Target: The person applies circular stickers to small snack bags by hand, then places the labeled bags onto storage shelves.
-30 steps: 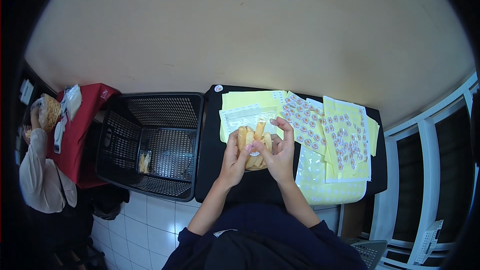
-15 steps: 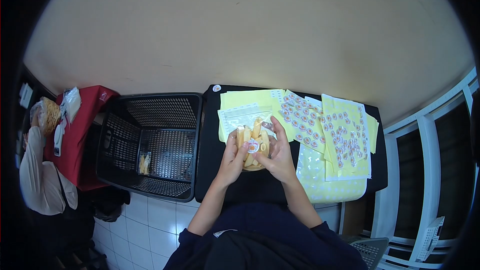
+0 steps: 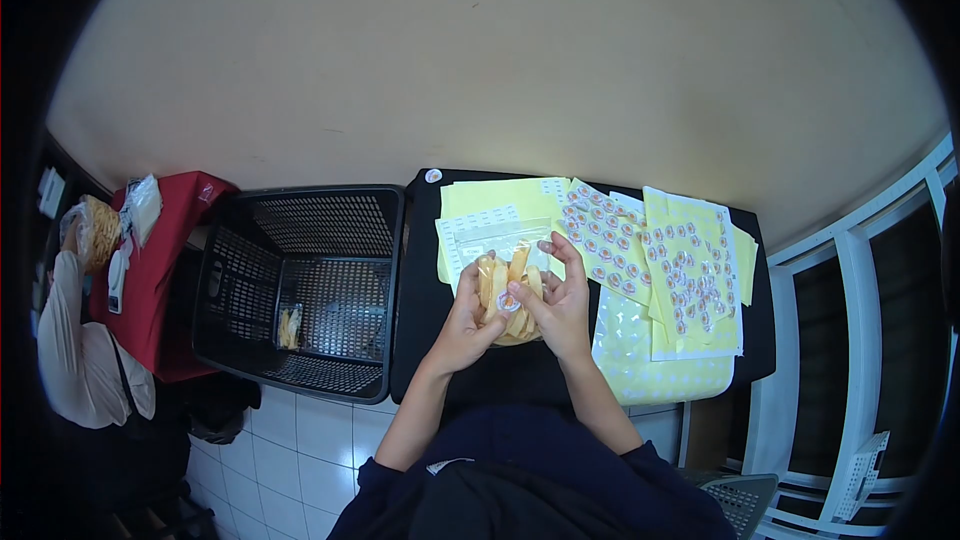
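Observation:
Between my two hands is a clear zip bag [image 3: 516,318] filled with pale yellow snack sticks, held above the black-covered table. My left hand [image 3: 469,320] grips the bag's left side, its thumb across the front. A small round printed sticker [image 3: 508,300] sits on the front of the bag, and my right thumb rests at its upper edge. My right hand [image 3: 562,302] holds the right side, its fingers curled behind the plastic. The bag's transparent upper part extends over yellow sticker backing sheets [image 3: 485,197].
Sheets of round stickers [image 3: 690,275] lie on the table's right side. At left stands a black plastic crate [image 3: 300,380] with a small snack bag [image 3: 289,327] inside. Beyond it, a person's sleeve [image 3: 75,360] reaches by a bag of snacks [image 3: 100,232] on a red-covered table.
My right thumb has moved up to the sticker's upper edge, and my right fingers have curled more. The bag has tilted slightly in my hands.

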Motion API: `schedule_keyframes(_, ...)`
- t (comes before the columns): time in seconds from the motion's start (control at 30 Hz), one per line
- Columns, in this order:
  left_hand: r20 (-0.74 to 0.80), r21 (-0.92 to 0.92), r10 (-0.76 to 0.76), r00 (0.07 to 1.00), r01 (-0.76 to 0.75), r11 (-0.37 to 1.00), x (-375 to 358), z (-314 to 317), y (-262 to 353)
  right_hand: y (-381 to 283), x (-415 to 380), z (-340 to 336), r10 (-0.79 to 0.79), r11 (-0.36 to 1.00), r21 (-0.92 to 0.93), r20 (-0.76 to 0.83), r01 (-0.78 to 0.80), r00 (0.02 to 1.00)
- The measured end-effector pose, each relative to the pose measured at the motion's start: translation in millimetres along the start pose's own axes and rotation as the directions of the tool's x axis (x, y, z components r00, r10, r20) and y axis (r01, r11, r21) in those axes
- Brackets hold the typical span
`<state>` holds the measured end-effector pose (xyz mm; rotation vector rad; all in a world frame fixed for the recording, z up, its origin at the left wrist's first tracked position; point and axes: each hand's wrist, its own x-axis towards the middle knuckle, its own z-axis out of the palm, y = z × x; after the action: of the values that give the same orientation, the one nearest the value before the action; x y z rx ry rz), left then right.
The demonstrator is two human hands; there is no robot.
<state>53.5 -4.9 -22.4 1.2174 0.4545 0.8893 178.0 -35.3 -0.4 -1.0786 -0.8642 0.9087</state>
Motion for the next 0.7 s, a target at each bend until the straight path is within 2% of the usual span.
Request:
schedule_keyframes(0.23,0.004,-0.171,0.024,1.000,-0.023,0.985,-1,-7,-8,2,-4,1,0.057,0.997,-0.043,0.011,-0.057,0.998)
schedule_keyframes(0.3,-0.077,-0.238,-0.055,0.996,0.035,0.971,2,-9,-15,3,-9,1,0.023,0.999,-0.032,0.030,-0.022,0.999)
schedule_keyframes(0.5,-0.117,-0.211,-0.114,0.987,0.088,0.974,-1,-7,-9,5,-24,5,-0.039,0.999,-0.001,0.045,0.039,0.998)
schedule_keyframes(0.7,0.015,-0.333,-0.162,0.987,0.158,0.930,-5,-14,-9,3,-39,9,-0.030,0.999,-0.025,-0.040,0.029,0.999)
